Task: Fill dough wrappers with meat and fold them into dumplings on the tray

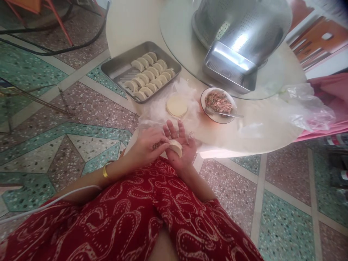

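A pale folded dumpling lies across the upturned palm of my right hand, whose fingers are stretched out and spread. From the left, my left hand is closed, with its thumb and fingertips pinching the near end of this dumpling. Just beyond my hands, a stack of round dumpling wrappers rests on crumpled clear plastic. To the right of the wrappers stands a white bowl of minced filling, with a metal spoon leaning in it.
A metal tray holding rows of dumplings sits at the table's left edge. Farther back, a large perforated steel pot and a rectangular metal pan stand on a glass turntable. A plastic bag lies at the right.
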Available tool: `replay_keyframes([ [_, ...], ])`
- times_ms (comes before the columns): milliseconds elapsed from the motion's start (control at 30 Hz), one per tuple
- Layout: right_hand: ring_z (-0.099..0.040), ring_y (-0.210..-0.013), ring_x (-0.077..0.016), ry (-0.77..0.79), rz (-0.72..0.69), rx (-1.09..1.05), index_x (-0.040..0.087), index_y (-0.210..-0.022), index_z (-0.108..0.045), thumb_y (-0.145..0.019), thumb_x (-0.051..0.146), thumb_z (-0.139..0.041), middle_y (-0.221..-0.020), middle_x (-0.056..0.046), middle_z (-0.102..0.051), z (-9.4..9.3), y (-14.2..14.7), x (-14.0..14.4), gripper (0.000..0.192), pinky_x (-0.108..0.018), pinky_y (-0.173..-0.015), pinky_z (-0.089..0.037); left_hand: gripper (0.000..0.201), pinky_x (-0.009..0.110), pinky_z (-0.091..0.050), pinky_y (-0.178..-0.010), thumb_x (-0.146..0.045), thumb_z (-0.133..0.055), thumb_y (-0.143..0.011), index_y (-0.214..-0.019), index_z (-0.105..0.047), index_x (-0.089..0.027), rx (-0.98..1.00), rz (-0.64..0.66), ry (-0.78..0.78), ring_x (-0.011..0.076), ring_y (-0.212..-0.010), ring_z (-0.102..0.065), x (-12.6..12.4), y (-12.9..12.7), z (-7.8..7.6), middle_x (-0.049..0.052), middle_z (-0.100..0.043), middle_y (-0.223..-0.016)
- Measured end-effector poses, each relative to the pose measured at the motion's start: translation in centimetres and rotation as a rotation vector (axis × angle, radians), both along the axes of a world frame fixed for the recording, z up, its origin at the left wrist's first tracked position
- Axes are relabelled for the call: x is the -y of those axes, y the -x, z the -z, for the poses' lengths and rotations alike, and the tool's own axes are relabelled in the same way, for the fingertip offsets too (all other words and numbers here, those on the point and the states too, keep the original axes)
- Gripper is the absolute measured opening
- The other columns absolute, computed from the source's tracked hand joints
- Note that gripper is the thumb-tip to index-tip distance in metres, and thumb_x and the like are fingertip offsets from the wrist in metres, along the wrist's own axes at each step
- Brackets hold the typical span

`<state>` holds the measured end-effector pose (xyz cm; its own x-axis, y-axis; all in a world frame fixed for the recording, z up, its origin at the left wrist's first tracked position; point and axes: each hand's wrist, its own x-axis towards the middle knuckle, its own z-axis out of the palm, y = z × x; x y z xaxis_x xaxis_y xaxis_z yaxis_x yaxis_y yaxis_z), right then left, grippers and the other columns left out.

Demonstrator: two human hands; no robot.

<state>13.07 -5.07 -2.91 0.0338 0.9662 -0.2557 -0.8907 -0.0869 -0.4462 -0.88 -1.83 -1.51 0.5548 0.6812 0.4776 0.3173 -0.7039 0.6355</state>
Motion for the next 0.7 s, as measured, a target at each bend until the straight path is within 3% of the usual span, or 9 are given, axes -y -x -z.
replay_keyframes([
  [133,-0.06,-0.115,-0.024,0.002,0.0,-0.007,0.03,-0.117,-0.057,-0.087,0.054,-0.035,-0.119,-0.005,-0.067,-0.21,0.05,-0.05,0.044,-0.056,-0.113,-0.031,0.009,0.031,-0.043,-0.077,-0.021,-0.061,-0.089,-0.08,-0.061,-0.017,0.006,-0.011,0.098,0.016,-0.081,-0.056,-0.08,-0.31,0.08,0.001,-0.067,-0.08],
  [367,-0.062,-0.112,-0.0235,0.006,0.009,-0.032,0.029,-0.116,-0.057,-0.088,0.051,-0.033,-0.117,-0.005,-0.068,-0.32,-0.1,-0.01,0.043,-0.056,-0.114,-0.03,0.006,0.032,-0.042,-0.079,-0.018,-0.06,-0.087,-0.081,-0.06,-0.018,0.019,-0.014,0.137,0.0157,-0.081,-0.057,0.05,-0.4,-0.03,0.0,-0.067,-0.081],
  [700,-0.063,-0.111,-0.023,0.016,0.013,-0.036,0.029,-0.116,-0.059,-0.089,0.052,-0.036,-0.118,-0.006,-0.069,-0.26,-0.06,-0.05,0.043,-0.055,-0.112,-0.034,0.008,0.032,-0.043,-0.077,-0.022,-0.061,-0.089,-0.081,-0.061,-0.018,-0.051,-0.023,0.029,0.0164,-0.081,-0.057,0.03,-0.18,0.19,0.001,-0.068,-0.082],
])
